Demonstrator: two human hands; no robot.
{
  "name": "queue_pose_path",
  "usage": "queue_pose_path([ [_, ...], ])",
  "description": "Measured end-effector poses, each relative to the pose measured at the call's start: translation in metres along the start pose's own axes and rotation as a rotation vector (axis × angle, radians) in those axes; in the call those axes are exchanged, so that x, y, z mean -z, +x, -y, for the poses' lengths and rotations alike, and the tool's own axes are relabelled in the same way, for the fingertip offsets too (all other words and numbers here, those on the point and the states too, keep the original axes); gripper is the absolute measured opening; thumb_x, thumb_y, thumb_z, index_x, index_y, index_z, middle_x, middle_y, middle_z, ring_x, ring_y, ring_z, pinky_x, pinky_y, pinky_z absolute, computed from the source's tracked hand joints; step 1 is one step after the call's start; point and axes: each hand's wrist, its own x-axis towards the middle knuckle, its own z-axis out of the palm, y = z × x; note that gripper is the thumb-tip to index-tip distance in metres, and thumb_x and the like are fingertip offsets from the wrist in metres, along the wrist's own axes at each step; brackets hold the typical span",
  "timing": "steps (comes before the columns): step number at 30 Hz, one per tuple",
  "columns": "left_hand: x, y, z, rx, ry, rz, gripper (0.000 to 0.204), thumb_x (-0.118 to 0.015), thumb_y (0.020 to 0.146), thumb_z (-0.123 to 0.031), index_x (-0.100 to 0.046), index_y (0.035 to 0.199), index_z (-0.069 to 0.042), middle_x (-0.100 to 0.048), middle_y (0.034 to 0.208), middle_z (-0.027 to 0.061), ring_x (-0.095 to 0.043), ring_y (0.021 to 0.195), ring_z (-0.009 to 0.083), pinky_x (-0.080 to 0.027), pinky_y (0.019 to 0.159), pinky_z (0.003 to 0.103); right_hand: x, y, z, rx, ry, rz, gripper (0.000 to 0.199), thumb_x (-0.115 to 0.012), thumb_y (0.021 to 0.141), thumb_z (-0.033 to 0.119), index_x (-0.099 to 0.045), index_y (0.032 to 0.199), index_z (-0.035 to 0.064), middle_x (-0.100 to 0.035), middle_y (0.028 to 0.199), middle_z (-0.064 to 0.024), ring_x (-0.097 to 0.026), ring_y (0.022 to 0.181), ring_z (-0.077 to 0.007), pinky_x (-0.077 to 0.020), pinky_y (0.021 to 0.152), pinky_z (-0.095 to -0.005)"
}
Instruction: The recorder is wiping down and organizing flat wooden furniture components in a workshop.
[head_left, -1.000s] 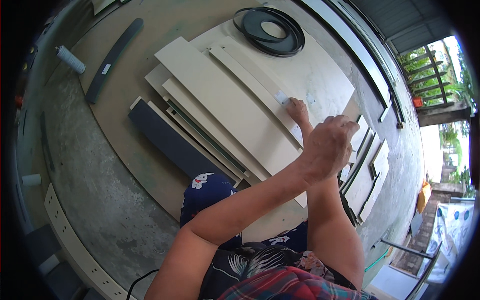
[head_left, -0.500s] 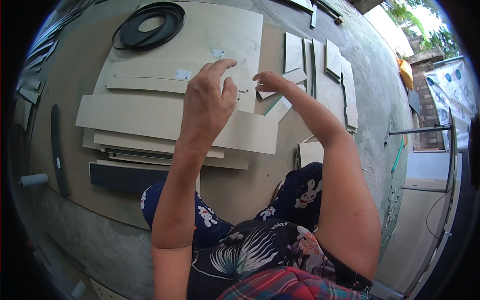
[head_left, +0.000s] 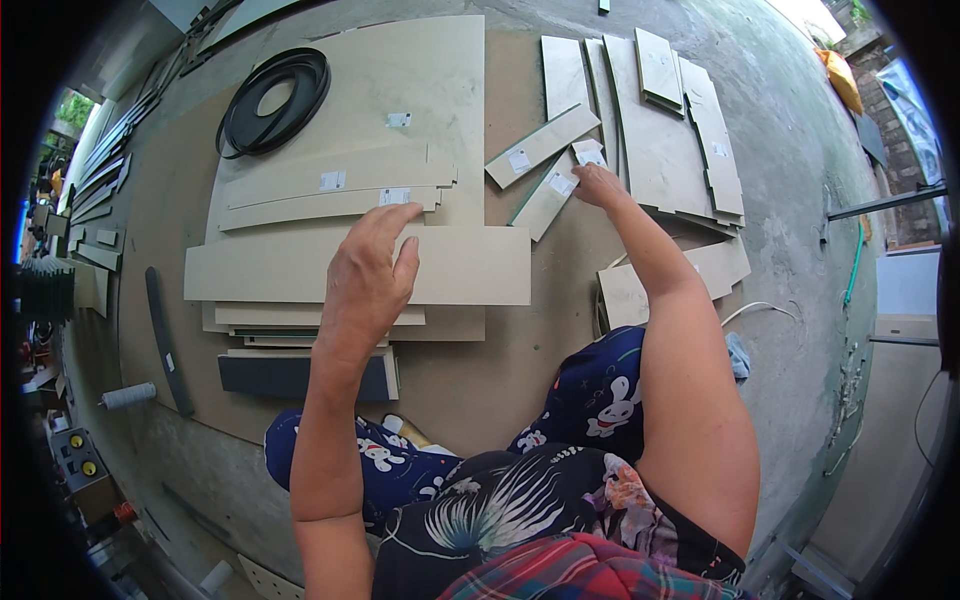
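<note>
My left hand (head_left: 368,272) hovers open, fingers loosely curved, above a long pale board (head_left: 480,265) lying on a stack of cut beige panels (head_left: 330,195). It holds nothing. My right hand (head_left: 597,183) reaches far forward and rests its fingers on a narrow board strip (head_left: 548,198) with a white label, beside a second labelled strip (head_left: 540,146). Whether the right hand grips the strip or only touches it is unclear.
A coil of black edge banding (head_left: 272,100) lies at the back left. More cut panels (head_left: 680,130) are spread at the back right. A dark board (head_left: 290,375) sits near my knees, a dark curved strip (head_left: 165,340) and a grey roll (head_left: 128,396) to the left.
The view has swung left and down. My right hand has stretched further forward onto the narrow strips, and my left hand has dropped lower over the long board.
</note>
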Motion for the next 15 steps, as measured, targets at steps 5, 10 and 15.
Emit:
queue_pose_path([
  [5, -0.006, -0.004, -0.021, -0.005, 0.069, 0.032, 0.030, -0.059, 0.080, -0.003, -0.059, 0.111, -0.002, -0.061, 0.109, 0.0167, -0.058, 0.100, 0.0334, -0.047, 0.086, 0.039, -0.015, 0.046, 0.060, 0.180, -0.042, -0.019, 0.054, -0.062, 0.076, 0.013, -0.049, 0.128, 0.0131, -0.050, 0.127, -0.0121, -0.051, 0.113, -0.0302, -0.0470, 0.088, -0.0422],
  [10, -0.006, -0.009, -0.034, 0.069, 0.117, 0.076, 0.033, -0.058, 0.079, 0.000, -0.058, 0.112, -0.001, -0.060, 0.110, 0.0182, -0.058, 0.102, 0.0343, -0.046, 0.088, 0.038, -0.048, 0.076, 0.097, 0.286, -0.186, -0.130, 0.059, -0.050, 0.081, 0.006, -0.038, 0.138, 0.0171, -0.036, 0.142, -0.0100, -0.040, 0.126, -0.0271, -0.0379, 0.095, -0.0466],
  [15, -0.014, -0.014, -0.032, 0.168, 0.143, 0.124, 0.034, -0.058, 0.079, 0.001, -0.058, 0.113, -0.001, -0.060, 0.112, 0.0193, -0.057, 0.104, 0.0351, -0.045, 0.090, 0.038, -0.066, 0.097, 0.101, 0.226, -0.231, -0.208, 0.052, -0.047, 0.085, 0.010, -0.041, 0.136, 0.0181, -0.041, 0.138, -0.0085, -0.038, 0.127, -0.0261, -0.0287, 0.102, -0.0520],
])
